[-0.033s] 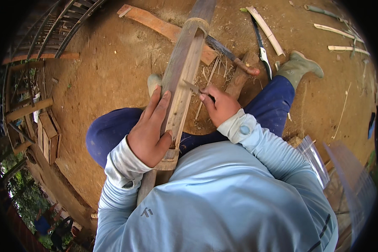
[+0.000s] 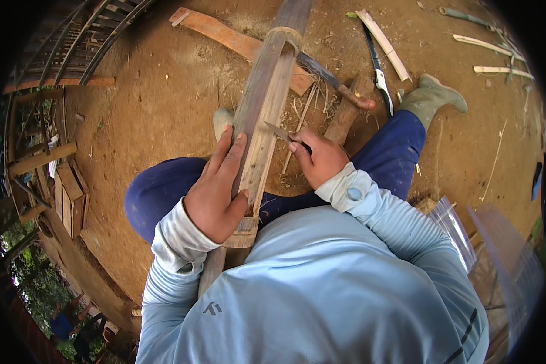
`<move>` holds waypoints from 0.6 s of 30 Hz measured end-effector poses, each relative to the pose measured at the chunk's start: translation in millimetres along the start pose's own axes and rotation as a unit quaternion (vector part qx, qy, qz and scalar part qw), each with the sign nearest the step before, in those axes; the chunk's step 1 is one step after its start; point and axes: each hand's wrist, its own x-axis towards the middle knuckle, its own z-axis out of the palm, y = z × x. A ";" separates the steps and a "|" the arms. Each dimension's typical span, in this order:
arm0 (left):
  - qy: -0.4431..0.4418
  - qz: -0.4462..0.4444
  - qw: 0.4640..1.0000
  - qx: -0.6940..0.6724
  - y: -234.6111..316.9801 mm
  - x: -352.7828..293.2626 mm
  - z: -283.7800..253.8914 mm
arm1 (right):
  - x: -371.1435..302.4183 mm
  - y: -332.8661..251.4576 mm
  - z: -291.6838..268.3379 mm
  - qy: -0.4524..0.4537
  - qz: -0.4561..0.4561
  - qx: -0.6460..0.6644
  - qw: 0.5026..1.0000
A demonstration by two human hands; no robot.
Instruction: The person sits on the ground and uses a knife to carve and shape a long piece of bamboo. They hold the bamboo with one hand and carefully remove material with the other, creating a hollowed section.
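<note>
Dirt floor (image 2: 145, 109); slatted wooden structure (image 2: 74, 43) upper left; greenery (image 2: 42, 297) lower left.

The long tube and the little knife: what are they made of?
The long tube looks like bamboo, dull and mostly smooth: it's hollow, with ridged joints. The little knife has a dull grey, pointed blade, probably metal; the right hand mostly hides the rest.

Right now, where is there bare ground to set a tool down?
Widest: the mostly bare dirt between the wooden box and left knee. Smaller: between the right trouser leg and a thin strip. Crowded: right of the bamboo, where the brown-handled blade, wooden block and white-handled blade lie close together.
</note>
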 end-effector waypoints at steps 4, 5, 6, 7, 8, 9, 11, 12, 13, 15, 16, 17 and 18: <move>-0.009 0.001 1.000 0.014 7.7 -2.9 1.2 | 18.9 12.6 4.8 0.046 -0.023 -0.002 0.999; -0.011 -0.002 1.000 0.014 8.9 -2.4 0.5 | 23.4 14.1 4.3 0.035 -0.014 -0.009 0.999; -0.013 -0.005 1.000 0.015 9.5 -1.9 0.1 | 26.8 14.3 4.2 0.025 -0.005 -0.016 1.000; -0.010 0.000 1.000 0.014 8.5 -2.6 0.1 | 28.9 10.3 3.7 0.014 0.003 -0.023 1.000; -0.007 0.005 1.000 0.013 6.1 -3.3 0.8 | 26.9 9.5 6.8 0.020 0.007 -0.032 0.999; -0.004 0.010 1.000 0.012 4.4 -3.8 1.7 | 22.6 6.5 4.1 0.012 0.014 -0.034 0.999; 0.003 0.020 1.000 0.015 -1.0 -3.2 1.6 | 16.1 -5.5 -0.8 -0.002 0.026 -0.038 0.999; 0.006 0.024 1.000 0.016 -2.9 -2.7 0.9 | 8.5 1.7 2.8 0.013 0.011 -0.047 0.999; 0.004 0.025 0.999 0.021 -2.9 -2.2 1.5 | 8.7 6.3 4.0 0.021 0.012 -0.042 0.999; 0.000 0.027 0.999 0.031 -1.2 -1.1 2.3 | 14.9 12.5 5.3 0.035 0.013 -0.031 0.999; -0.003 0.024 0.999 0.027 -0.4 -1.1 1.8 | 27.8 11.5 -1.7 0.015 0.027 -0.053 0.998; -0.005 0.021 0.999 0.024 0.0 -0.1 1.0 | 33.0 14.1 -0.6 0.035 0.016 -0.043 0.998; -0.007 0.019 1.000 0.021 0.1 0.5 0.7 | 36.4 17.7 3.5 0.054 0.004 -0.033 0.998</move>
